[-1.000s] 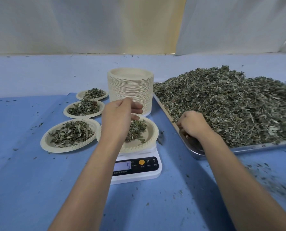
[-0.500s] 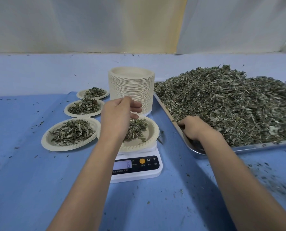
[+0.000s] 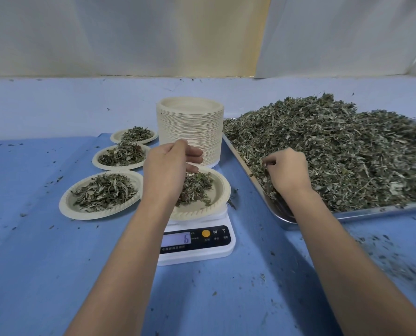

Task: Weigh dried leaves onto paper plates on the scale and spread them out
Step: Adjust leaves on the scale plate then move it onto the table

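Left hand [image 3: 168, 166] is held loosely open over the plate [image 3: 222, 190] on the scale [image 3: 224, 249], mid-tabletop; dried leaves [image 3: 347, 154] are pinched in the right-edge tray [image 3: 372, 212] by the right hand [image 3: 288, 172]. Small pinches are advised.

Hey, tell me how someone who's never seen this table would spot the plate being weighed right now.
Find the tall stack of empty paper plates mid-table; directly in front of it sits a white digital scale. The plate rests on that scale, under the left hand. It alone is raised off the blue cloth; the three other leaf-filled plates lie flat on the cloth to its left.
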{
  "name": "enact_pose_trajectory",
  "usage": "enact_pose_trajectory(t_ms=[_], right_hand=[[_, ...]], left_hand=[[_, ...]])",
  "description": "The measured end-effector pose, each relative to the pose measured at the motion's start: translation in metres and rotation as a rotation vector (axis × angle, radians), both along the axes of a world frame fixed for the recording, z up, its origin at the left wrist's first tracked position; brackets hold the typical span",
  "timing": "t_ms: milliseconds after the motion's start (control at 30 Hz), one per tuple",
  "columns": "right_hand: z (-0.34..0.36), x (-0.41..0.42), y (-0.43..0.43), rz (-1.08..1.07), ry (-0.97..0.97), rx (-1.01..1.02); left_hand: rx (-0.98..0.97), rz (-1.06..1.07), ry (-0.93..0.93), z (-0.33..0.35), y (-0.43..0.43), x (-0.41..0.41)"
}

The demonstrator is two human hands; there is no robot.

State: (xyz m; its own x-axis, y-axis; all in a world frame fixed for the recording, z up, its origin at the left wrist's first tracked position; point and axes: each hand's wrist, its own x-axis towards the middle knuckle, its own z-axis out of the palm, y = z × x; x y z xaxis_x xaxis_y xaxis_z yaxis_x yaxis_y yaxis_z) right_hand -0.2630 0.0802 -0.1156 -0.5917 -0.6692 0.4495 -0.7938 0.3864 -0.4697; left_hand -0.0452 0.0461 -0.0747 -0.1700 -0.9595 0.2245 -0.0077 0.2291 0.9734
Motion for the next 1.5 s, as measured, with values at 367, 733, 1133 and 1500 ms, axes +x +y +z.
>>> enact_pose_trajectory(t_ms=[367, 733, 1133, 1500], right_hand=[[0.026, 0.031, -0.003, 0.182, -0.274, -0.417], [0.040, 0.104, -0.028, 0.459, -0.284, -0.345], [0.028, 0.116, -0.027, 0.555, -0.411, -0.349], [0.037, 0.119, -0.024, 0.615, -0.742, -0.573]], left_hand=[[0.014, 0.078, 0.095, 0.002, -0.009, 0.010], [0.035, 0.136, 0.161, 0.004, -0.015, 0.017], [0.048, 0.134, 0.148, 0.004, -0.017, 0.019], [0.052, 0.108, 0.149, 0.005, -0.015, 0.017]])
